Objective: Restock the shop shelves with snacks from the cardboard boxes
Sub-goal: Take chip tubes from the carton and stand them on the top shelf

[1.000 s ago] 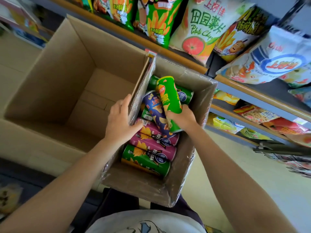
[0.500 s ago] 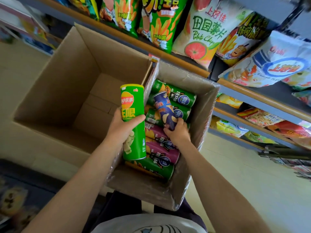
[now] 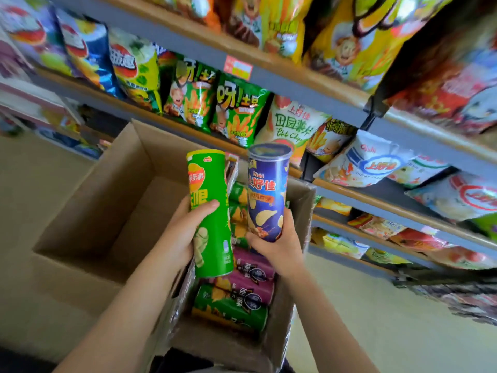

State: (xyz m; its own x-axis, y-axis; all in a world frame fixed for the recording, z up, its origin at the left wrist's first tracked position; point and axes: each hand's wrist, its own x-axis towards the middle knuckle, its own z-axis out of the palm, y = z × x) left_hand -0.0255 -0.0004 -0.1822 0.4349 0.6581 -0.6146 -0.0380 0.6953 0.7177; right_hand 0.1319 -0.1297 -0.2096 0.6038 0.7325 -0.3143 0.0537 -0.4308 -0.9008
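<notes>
My left hand grips a green chip can, held upright above the boxes. Beside it, my right hand holds a blue chip can upright by its lower end. Both cans are lifted clear of the smaller cardboard box, which holds several more cans lying flat: purple cans in the middle and a green one nearest me. To the left sits a larger cardboard box, open, with nothing visible inside.
Grey shelves with wooden edges rise ahead, packed with snack bags: green bags, a white chip bag, blue-and-white bags. Lower shelves on the right hold more packets. Pale floor lies at the lower right.
My right hand has lifted the blue can out of the small box and stood it upright. The left hand raised the green can slightly. The view has tilted up toward the shelves.
</notes>
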